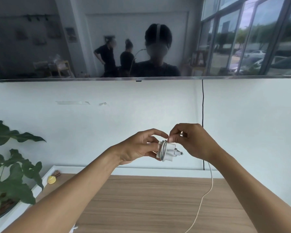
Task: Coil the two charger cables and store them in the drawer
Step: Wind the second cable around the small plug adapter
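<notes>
1. The left hand (138, 147) is raised above the wooden cabinet top (141, 199), in front of the white wall (124, 115). Its fingers are curled round a white charger adapter (170, 147), with the thumb reaching over the top.
2. The white charger adapter is held in the air between the two hands. It sits over the far edge of the wooden cabinet top and does not touch it.
3. The charger cable (164, 149) lies in several tight white turns round the middle of the adapter. A short connector (179, 153) with a small metal tip juts out to the right, just below the right hand.
4. The right hand (191, 142) has its fingers curled. Thumb and forefinger pinch the charger cable at the top of the windings, close against the left forefinger tip.
5. A loose pale cable (208, 190) runs from behind the right wrist down onto the wooden cabinet top and off the lower edge of the view. Whether it is the tail of the wound cable or a second one cannot be told.
6. The wall-mounted television (40, 47) has a dark screen that reflects windows and people. A black cord (203, 106) hangs from its lower edge and passes behind the right hand.
7. A leafy plant (10, 174) stands at the left. A small yellow object (51, 179) rests near the back left corner of the wooden cabinet top
</notes>
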Available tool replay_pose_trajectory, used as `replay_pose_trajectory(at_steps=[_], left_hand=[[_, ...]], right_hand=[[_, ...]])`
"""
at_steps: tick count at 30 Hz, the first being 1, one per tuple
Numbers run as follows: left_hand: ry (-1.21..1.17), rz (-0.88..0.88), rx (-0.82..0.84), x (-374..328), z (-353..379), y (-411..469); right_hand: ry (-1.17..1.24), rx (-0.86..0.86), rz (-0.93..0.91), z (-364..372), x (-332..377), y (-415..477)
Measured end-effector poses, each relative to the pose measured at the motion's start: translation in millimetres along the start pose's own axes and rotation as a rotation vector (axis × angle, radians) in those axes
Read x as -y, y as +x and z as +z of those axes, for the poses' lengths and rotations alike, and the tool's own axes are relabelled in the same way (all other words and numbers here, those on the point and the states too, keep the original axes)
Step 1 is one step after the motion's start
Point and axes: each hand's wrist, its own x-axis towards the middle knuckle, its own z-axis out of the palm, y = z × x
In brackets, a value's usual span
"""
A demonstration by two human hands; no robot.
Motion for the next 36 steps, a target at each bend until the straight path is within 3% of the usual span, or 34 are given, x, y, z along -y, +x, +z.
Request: replay_pose_trajectory(at_steps=[5, 10, 13, 22, 27, 32, 36], left_hand=[[-0.248, 0.071, 0.047, -1, 3, -1], [-0.316, 0.065, -0.122, -2, 5, 7], [-0.343, 0.021, -0.236, 0, 6, 10], [-0.055, -0.011, -0.472, 8, 4, 16], [0.147, -0.008, -0.359, 8, 0, 8], [0.097, -0.008, -0.184, -1, -10, -2], [0.203, -0.024, -0.169, -8, -9, -6]], right_hand=[[0.187, -0.021, 0.009, 15, -20, -8], [0.143, -0.154, 0.036, 44, -23, -27], [0.06, -0.119, 0.021, 56, -19, -34], [-0.338, 0.047, -0.034, 46, 1, -34], [-0.502, -0.031, -0.173, 24, 15, -29], [-0.428, -0.068, -0.238, 13, 20, -24], [-0.393, -0.118, -0.205, 14, 23, -22]])
